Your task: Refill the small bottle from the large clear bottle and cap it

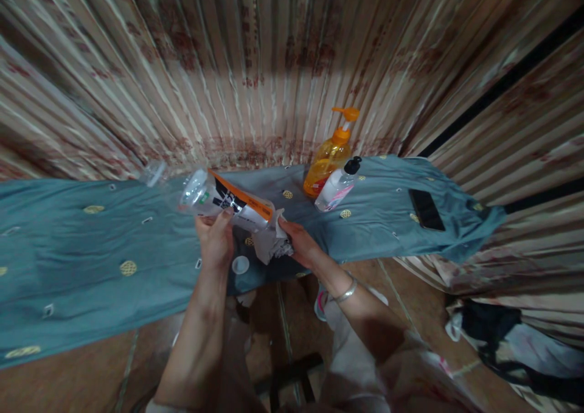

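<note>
My left hand [215,239] is closed around a clear plastic bottle [241,205] with an orange, black and white label. The bottle lies tilted in the air over the cloth, its clear end toward the left. My right hand [298,241] grips a crumpled white tissue [270,244] at the bottle's right end; the tissue partly hides that end. Below the bottle, a small white round cap [240,264] rests near the front edge of the cloth. A clear plastic piece [154,173] shows behind the bottle on the left, too faint to name.
A blue-green patterned cloth [155,242] covers the long narrow surface. On it stand an orange pump bottle [325,165] and a clear bottle with a black top [336,188]. A black phone [426,209] lies to the right. Pleated curtains [274,66] hang behind.
</note>
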`<state>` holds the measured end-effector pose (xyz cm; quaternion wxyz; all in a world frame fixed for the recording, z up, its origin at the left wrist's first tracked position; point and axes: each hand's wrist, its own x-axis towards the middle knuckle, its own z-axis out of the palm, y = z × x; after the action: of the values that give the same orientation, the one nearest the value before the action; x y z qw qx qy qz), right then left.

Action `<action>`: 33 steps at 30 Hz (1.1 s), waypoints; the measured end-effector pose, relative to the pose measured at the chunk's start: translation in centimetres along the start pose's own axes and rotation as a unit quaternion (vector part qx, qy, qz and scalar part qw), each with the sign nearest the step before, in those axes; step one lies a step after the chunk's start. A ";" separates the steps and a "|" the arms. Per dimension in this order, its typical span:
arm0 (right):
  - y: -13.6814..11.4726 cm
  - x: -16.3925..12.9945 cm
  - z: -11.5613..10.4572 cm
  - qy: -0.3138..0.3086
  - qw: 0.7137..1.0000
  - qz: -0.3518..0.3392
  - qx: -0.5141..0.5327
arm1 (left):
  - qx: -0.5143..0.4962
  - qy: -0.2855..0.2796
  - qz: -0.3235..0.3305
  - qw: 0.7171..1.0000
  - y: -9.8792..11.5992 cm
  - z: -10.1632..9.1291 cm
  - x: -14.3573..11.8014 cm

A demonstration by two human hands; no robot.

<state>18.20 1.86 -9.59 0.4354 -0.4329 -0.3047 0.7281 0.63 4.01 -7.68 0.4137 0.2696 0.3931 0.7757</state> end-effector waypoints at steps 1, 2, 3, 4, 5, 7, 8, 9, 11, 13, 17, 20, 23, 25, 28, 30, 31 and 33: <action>0.1 0.1 -0.2 0.010 1.000 -0.017 -0.009 | 0.009 -0.003 0.006 1.000 0.0 0.0 0.0; 0.0 0.1 -0.4 0.022 0.999 -0.036 -0.019 | 0.019 -0.008 0.011 1.000 0.1 0.0 0.0; 0.0 0.2 -0.5 0.036 0.997 -0.059 -0.032 | 0.028 -0.014 0.012 0.999 0.2 0.0 -0.1; -0.1 0.2 -0.7 0.050 0.994 -0.084 -0.046 | 0.034 -0.020 0.009 0.999 0.3 0.1 -0.2; -0.3 0.3 -0.8 0.060 0.991 -0.107 -0.062 | 0.034 -0.023 -0.001 0.999 0.4 0.2 -0.3; -0.6 0.4 -1.0 0.068 0.983 -0.143 -0.088 | 0.023 -0.027 -0.031 0.999 0.5 0.4 -0.7; -0.7 0.5 -1.1 0.070 0.981 -0.154 -0.095 | 0.016 -0.027 -0.045 0.998 0.5 0.5 -0.9; -0.7 0.6 -1.2 0.070 0.980 -0.159 -0.096 | 0.009 -0.027 -0.057 0.998 0.5 0.6 -1.1; -0.7 1.0 -1.2 0.076 0.982 -0.154 -0.084 | -0.001 -0.029 -0.071 0.997 0.5 0.7 -1.4; -0.5 1.3 -1.2 0.084 0.984 -0.138 -0.073 | -0.008 -0.034 -0.078 0.996 0.5 0.7 -1.5; -0.5 1.6 -0.9 0.055 0.995 -0.075 -0.032 | -0.021 -0.039 -0.089 0.995 0.5 0.5 -1.3; -0.7 1.2 -0.5 0.009 1.000 -0.008 0.020 | -0.030 -0.021 -0.081 0.996 0.5 0.2 -1.0; -0.8 0.6 0.0 -0.015 0.999 0.029 0.033 | -0.031 -0.006 -0.065 0.997 0.6 0.0 -0.6; -0.8 0.2 0.2 -0.024 0.998 0.042 0.025 | -0.024 0.001 -0.050 0.998 0.6 -0.2 -0.4; -0.7 -0.2 0.2 -0.038 0.998 0.047 0.006 | -0.013 0.019 -0.017 1.000 0.5 -0.4 0.0; -0.7 -0.3 0.1 -0.039 0.998 0.044 -0.001 | -0.005 0.028 0.003 1.000 0.4 -0.7 0.2; -0.7 -0.3 0.0 -0.037 0.998 0.042 -0.002 | -0.001 0.029 0.009 1.000 0.5 -0.8 0.3; -0.9 -0.4 -0.2 -0.032 0.999 0.037 0.001 | 0.013 0.029 0.017 0.999 0.6 -1.2 0.5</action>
<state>18.79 1.92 -8.83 0.3983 -0.4200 -0.3016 0.7576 -0.73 3.75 -7.79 0.3848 0.2589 0.4105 0.7851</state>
